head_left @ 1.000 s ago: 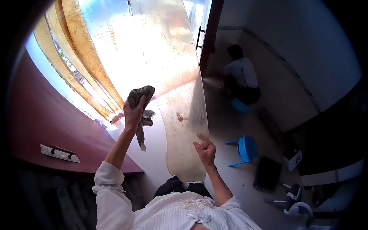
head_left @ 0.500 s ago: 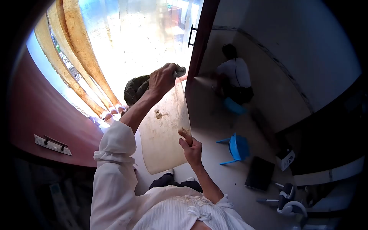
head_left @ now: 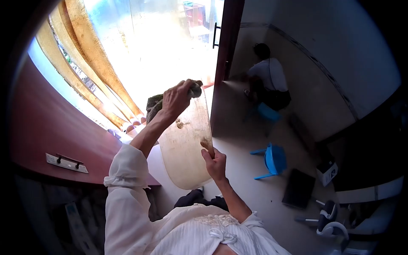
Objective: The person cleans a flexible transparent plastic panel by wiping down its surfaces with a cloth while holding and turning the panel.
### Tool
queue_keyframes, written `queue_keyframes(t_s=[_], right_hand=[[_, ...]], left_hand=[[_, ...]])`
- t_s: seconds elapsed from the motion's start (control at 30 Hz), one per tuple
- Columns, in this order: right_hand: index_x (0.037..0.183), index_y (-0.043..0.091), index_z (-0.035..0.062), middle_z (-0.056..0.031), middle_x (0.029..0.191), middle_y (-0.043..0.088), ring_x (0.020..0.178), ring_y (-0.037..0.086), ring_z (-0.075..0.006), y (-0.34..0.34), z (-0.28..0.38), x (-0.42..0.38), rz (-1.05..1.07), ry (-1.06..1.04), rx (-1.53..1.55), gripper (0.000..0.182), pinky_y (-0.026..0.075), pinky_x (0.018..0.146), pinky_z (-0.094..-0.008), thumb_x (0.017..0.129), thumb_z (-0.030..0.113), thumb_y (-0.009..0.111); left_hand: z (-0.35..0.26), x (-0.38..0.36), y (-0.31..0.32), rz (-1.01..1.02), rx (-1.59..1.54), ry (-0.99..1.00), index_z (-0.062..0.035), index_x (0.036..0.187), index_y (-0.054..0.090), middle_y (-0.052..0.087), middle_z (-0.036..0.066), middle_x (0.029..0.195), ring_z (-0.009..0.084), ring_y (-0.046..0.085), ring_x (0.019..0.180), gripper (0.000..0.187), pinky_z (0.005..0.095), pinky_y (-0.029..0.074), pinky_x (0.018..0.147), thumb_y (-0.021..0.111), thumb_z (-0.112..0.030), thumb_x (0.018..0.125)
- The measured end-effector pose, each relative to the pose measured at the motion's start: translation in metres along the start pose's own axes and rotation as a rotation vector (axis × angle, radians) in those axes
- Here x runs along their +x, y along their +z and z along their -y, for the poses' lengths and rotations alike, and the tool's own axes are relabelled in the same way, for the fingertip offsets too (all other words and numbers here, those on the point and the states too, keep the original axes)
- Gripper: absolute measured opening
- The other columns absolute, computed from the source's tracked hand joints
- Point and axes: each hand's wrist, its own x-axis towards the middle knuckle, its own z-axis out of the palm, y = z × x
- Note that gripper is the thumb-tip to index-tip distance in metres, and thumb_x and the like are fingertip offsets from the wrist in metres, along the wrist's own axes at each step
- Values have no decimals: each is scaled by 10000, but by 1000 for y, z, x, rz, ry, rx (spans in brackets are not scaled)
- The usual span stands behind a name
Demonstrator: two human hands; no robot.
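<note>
My left hand is closed around a bunched, dark grey-green cloth, at the far end of a pale, stained board. The cloth hangs out on the left of the hand and shows again at the knuckles on the right. My right hand grips the board's right edge, thumb on the near face. A brownish, finger-shaped bit shows just above that thumb. Left of the middle, the board has a small brown, worn spot. It is held upright before my body, its rounded lower end above my feet.
A red door with a metal handle stands left, beside yellowish curtain strips and a bright doorway. To the right, a person crouches by the wall. A blue small chair, a black box and a white-and-dark object are on the floor.
My left hand and the cloth have come a little lower, toward me, along the board's far end. My right hand keeps its grip. The whole view has shifted slightly.
</note>
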Motion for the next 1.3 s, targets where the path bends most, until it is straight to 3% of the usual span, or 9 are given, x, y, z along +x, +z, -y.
queue_keyframes(t_s=[0.1, 0.2, 0.33, 0.43, 0.5, 0.67, 0.83, 1.0, 1.3], right_hand=[[1065, 638, 19, 74, 532, 393, 499, 312, -15, -3, -13, 9, -27, 39, 56, 252, 268, 451, -207, 832, 95, 580], [1073, 633, 14, 115, 559, 363, 504, 268, -8, -9, -24, 6, -42, 65, 127, 250, 219, 454, -198, 838, 74, 572], [1068, 634, 13, 116, 558, 369, 502, 259, -4, -7, -3, 1, -24, 87, 157, 244, 211, 453, -198, 840, 79, 576], [1056, 638, 15, 113, 554, 367, 506, 262, -3, -6, 2, 1, -21, 115, 182, 238, 214, 453, -198, 834, 83, 586], [1054, 639, 20, 119, 569, 362, 512, 270, -2, -10, -6, 5, -38, 93, 162, 233, 221, 461, -194, 834, 76, 588], [1044, 641, 18, 127, 584, 356, 519, 275, -3, -14, -5, 2, -14, 105, 128, 227, 225, 473, -188, 829, 71, 590], [1050, 642, 21, 111, 545, 330, 499, 266, -8, -14, 4, -2, 10, 69, 143, 237, 216, 453, -204, 828, 85, 588], [1050, 645, 28, 117, 558, 336, 514, 267, -4, -15, -12, -3, -43, 96, 174, 233, 214, 463, -198, 831, 82, 586], [1029, 647, 12, 111, 546, 352, 500, 267, -5, -15, 6, -6, -8, 82, 145, 219, 210, 453, -204, 837, 97, 585]], left_hand=[[-31, -59, 16, 294, -131, 179, -107, 976, 517, 609, 85, 798, 292, 621, 703, 349, 397, 495, 564, 589, -6, 649], [-38, -38, 9, 315, -44, 152, -89, 935, 541, 591, 68, 760, 279, 615, 681, 284, 391, 480, 538, 595, -25, 664], [-19, 22, 4, -10, 80, -81, -67, 897, 562, 567, 85, 839, 250, 618, 687, 158, 363, 498, 552, 553, -30, 744], [-25, 5, 13, -46, 29, 75, -65, 907, 579, 559, 73, 859, 244, 621, 706, 169, 358, 507, 555, 556, -21, 745], [-39, -34, 21, 73, -60, 244, -51, 985, 568, 570, 58, 945, 247, 629, 769, 373, 353, 525, 575, 600, 45, 627], [-38, -37, 16, 43, 65, 376, -65, 958, 570, 591, 44, 913, 226, 621, 756, 317, 338, 521, 593, 597, -3, 648], [-32, 10, 2, -80, 50, 68, -86, 934, 571, 618, 67, 870, 254, 623, 786, 209, 363, 511, 612, 538, -14, 741], [-54, -54, 9, 110, -111, 395, -91, 1019, 560, 622, 58, 976, 236, 625, 848, 417, 346, 534, 670, 641, 24, 626], [-43, -19, 5, 13, -16, 293, -96, 889, 568, 581, 27, 826, 201, 617, 752, 216, 337, 522, 596, 588, -24, 687]])
